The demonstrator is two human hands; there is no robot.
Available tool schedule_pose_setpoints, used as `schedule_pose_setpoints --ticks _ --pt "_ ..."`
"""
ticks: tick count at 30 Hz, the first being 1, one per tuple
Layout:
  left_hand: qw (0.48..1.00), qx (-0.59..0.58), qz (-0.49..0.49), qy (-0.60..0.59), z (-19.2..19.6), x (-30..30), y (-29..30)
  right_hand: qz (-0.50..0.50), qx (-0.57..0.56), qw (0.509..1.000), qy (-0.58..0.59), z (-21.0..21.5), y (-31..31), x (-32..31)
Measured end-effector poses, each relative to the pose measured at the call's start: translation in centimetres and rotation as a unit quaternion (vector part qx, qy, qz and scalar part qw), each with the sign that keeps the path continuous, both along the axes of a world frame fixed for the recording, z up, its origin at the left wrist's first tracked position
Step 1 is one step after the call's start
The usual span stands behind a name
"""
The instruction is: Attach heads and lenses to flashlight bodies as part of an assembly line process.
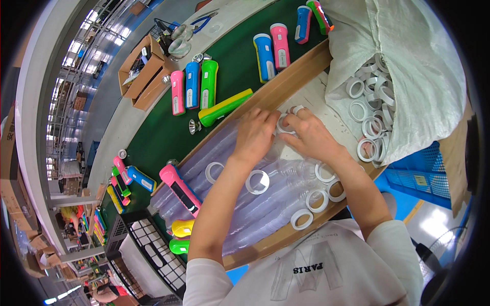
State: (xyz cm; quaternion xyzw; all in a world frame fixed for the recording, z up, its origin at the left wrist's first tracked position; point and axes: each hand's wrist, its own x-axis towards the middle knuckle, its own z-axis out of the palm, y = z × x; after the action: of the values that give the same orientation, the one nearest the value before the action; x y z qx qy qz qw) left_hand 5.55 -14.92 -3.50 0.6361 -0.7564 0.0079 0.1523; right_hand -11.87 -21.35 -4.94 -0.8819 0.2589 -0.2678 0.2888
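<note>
A white plastic ring [281, 124] sits between my two hands, above the inner side of a long cardboard box. My left hand [255, 133] is closed, its fingertips at the ring's left edge; its thumb is hidden. My right hand [310, 133] is closed on the ring's right side with thumb and fingers. A second white ring [297, 109] shows by the right fingertips. Below my hands lie long stacks of clear plastic pieces [255, 214] in thin wrapping. Loose white rings [257, 182] rest on these stacks, several more toward the box's near edge.
An open white woven sack [408, 122] of white rings [384, 94] lies at the right. Across the green belt [153, 127] are pink, blue and green-yellow flashlights [208, 84] and a small reflector [194, 126]. The cardboard box wall [301, 71] borders the belt. A blue crate [418, 173] stands at right.
</note>
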Motion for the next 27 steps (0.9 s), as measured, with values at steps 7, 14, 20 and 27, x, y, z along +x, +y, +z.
schedule_pose_setpoints --ticks 7,14,20,27 --pt "0.966 -0.032 0.082 0.244 1.0 2.2 1.0 0.003 0.496 0.851 -0.171 1.2 -1.2 0.1" --pt "0.779 0.044 0.110 0.616 5.3 -2.4 0.3 0.087 0.708 0.615 -0.335 1.0 -0.6 0.0" --pt "0.927 -0.137 0.146 0.318 4.0 0.3 -2.1 0.079 0.757 0.538 -0.362 1.7 -0.3 0.4" --pt "0.892 0.071 0.434 -0.104 -0.7 11.8 -7.2 0.119 0.752 0.546 -0.351 2.0 0.0 1.0"
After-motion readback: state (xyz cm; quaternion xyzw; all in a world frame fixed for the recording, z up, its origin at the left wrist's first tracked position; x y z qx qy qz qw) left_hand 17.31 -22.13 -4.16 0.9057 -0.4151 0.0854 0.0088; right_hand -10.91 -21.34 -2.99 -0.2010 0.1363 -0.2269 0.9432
